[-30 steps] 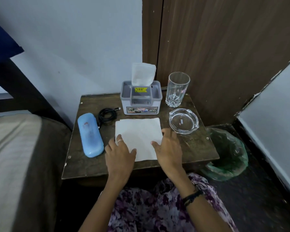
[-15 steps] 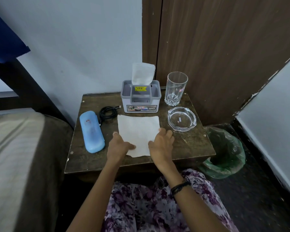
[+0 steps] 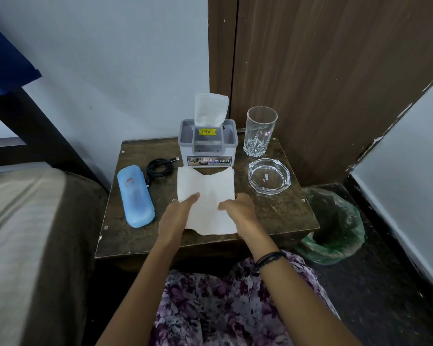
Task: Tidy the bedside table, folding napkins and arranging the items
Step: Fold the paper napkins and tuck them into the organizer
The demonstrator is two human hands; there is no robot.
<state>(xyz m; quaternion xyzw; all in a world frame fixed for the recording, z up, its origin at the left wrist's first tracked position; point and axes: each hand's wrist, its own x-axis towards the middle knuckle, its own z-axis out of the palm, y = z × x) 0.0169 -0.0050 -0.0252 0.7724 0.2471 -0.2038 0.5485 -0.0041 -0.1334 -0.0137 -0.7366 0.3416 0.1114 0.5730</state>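
A white napkin (image 3: 208,188) lies in the middle of the dark wooden bedside table (image 3: 280,216), its far edge sagging in a curve and its near edge curling up. My left hand (image 3: 176,218) pinches its left side, thumb on top. My right hand (image 3: 241,212) pinches its right side with curled fingers. Behind the napkin stands a grey tissue box (image 3: 208,151) with a tissue sticking up. A blue glasses case (image 3: 135,196) lies at the left, with a coiled black cable (image 3: 159,167) beside it.
A tall clear glass (image 3: 259,132) stands at the back right, a glass ashtray (image 3: 269,176) in front of it. A bin with a green liner (image 3: 335,226) sits on the floor to the right. A bed (image 3: 23,233) borders the table's left side.
Both hands moved from pressing flat on the napkin's near part to pinching its sides. The napkin's edges have lifted and it no longer lies flat.
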